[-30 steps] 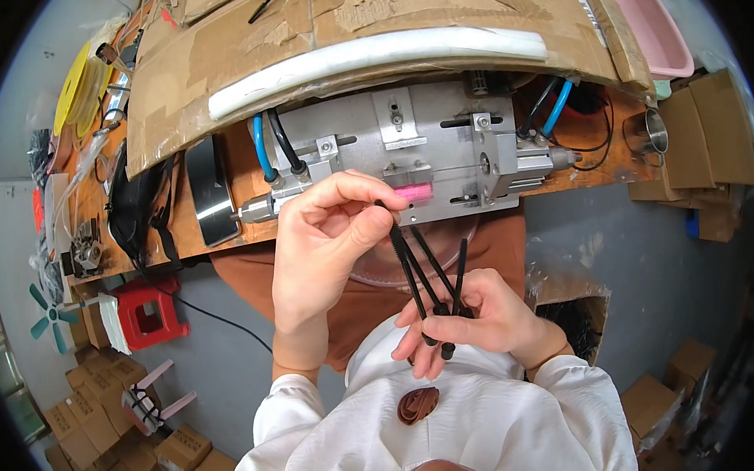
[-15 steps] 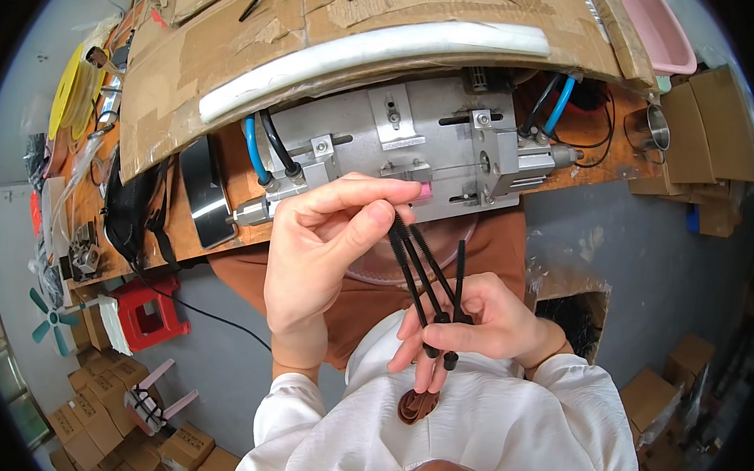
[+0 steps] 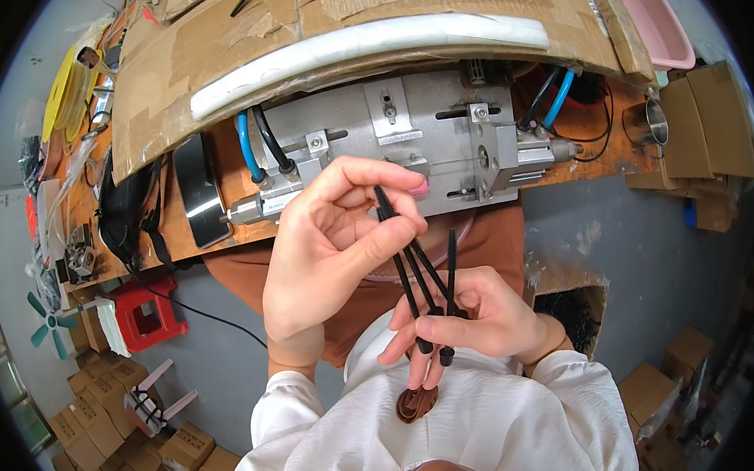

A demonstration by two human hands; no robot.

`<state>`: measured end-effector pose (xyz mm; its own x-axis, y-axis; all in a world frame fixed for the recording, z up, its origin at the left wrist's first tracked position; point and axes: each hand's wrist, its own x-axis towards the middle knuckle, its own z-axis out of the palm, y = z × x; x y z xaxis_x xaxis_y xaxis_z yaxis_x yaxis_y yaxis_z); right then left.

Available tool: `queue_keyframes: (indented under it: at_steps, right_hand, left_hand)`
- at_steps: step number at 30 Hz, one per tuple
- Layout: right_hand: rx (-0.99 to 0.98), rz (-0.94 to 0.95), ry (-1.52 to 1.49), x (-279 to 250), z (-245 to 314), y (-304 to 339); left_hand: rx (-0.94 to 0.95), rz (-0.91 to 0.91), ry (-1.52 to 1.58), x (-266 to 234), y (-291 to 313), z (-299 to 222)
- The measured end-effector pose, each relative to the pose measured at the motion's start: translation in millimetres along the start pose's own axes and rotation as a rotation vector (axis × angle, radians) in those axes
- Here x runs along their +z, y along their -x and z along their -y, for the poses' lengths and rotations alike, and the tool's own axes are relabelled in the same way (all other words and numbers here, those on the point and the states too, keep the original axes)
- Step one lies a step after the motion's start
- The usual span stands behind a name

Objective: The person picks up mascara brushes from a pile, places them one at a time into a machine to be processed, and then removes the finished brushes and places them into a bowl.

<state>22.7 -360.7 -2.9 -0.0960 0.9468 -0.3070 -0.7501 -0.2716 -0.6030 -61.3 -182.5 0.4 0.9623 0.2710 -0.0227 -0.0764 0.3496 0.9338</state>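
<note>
Several thin black mascara wands (image 3: pixel 416 276) with bristly tips stretch between my hands in front of my chest. My right hand (image 3: pixel 484 314) grips them near their thicker lower ends, thumb across the stems; one wand stands a little apart from the others. My left hand (image 3: pixel 330 242) has its thumb and fingers closed around the upper tips of the grouped wands, its index finger extended above them. Just past that fingertip is a small pink piece (image 3: pixel 422 187) at the metal fixture (image 3: pixel 350 106), which has clamps and cylinders. My left hand hides part of the fixture.
A cardboard cover (image 3: pixel 259 50) edged with white foam (image 3: pixel 370 49) overhangs the fixture. Blue hoses (image 3: pixel 560 98) run from it. A black phone (image 3: pixel 199 188) lies left on the wooden bench, a metal cup (image 3: pixel 647 122) right. A red stool (image 3: pixel 147 313) and cartons (image 3: pixel 100 400) stand below.
The left hand's thumb has slid along the wands, so their tips now show above it between thumb and index finger. The right hand keeps its hold. The view has shifted slightly.
</note>
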Motion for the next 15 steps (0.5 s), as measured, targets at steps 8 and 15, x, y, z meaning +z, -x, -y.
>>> queue_keyframes:
  at_steps: [8, 15]
  right_hand:
    - [-0.017, 0.031, -0.018, -1, -2, -3]
    - [0.016, 0.012, 0.018, 4, 3, -1]
  left_hand:
    - [-0.028, -0.004, 0.031, 0, -2, -3]
    - [-0.025, 0.022, -0.042, -8, -1, -7]
